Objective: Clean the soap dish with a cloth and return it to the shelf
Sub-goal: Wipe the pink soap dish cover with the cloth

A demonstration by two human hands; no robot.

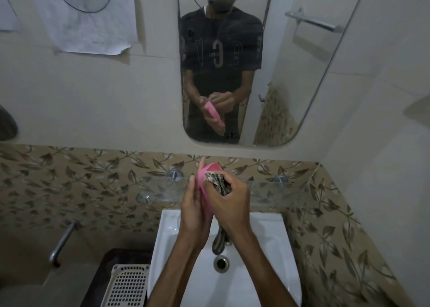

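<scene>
A pink soap dish (pixel 205 181) is held on edge above the white sink (pixel 274 255), its hollow side facing right. My left hand (pixel 194 208) holds it from the left, fingers stretched along its back. My right hand (pixel 229 203) grips a striped grey cloth (pixel 218 180) and presses it into the dish's hollow. A tail of the cloth (pixel 218 242) hangs below my right wrist over the basin. The glass shelf (pixel 288 194) runs along the wall just behind my hands.
A mirror (pixel 302 78) above the shelf reflects the person and the pink dish. The sink drain (pixel 221 263) lies below the hands. A white plastic basket (pixel 126 285) stands left of the sink. A metal tap (pixel 62 244) juts from the left wall.
</scene>
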